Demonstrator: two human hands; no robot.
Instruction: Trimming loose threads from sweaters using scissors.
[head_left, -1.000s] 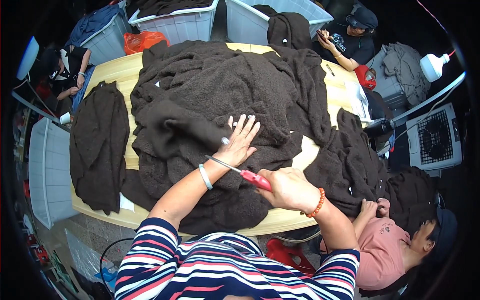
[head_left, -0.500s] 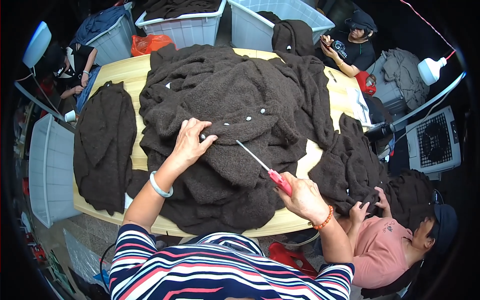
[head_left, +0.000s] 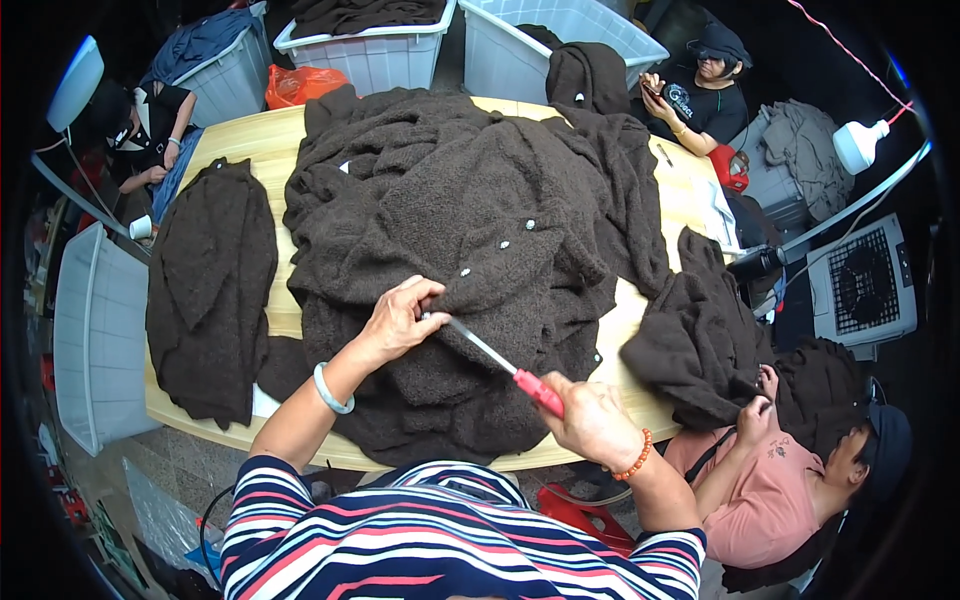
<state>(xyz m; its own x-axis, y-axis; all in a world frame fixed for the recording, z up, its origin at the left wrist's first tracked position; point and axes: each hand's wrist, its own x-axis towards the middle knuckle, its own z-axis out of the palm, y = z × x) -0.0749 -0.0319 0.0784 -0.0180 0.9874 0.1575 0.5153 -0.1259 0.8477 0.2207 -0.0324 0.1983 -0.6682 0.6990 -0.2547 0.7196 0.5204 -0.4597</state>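
Note:
A dark brown knitted cardigan [head_left: 450, 215] lies on a heap of similar garments in front of me, with several shiny buttons [head_left: 504, 244] along its edge. My left hand [head_left: 398, 320] pinches that edge between thumb and fingers, at the near end of the button row. In my right hand [head_left: 600, 425] is a slim tool with a red handle [head_left: 540, 392] and a thin straight metal shaft. Its tip meets the cloth right beside my left thumb; I cannot tell whether it touches a button there.
Another brown garment [head_left: 212, 290] lies flat at the table's left. A co-worker in pink [head_left: 760, 490] handles a brown garment [head_left: 700, 340] at the right. Two more people sit at the far corners. Grey bins [head_left: 365, 55] and a red bag [head_left: 305, 86] stand beyond the wooden table [head_left: 640, 385].
My left hand has moved nearer and slightly right, drawing the buttoned edge with it. The tool's tip has come left and down to my left thumb.

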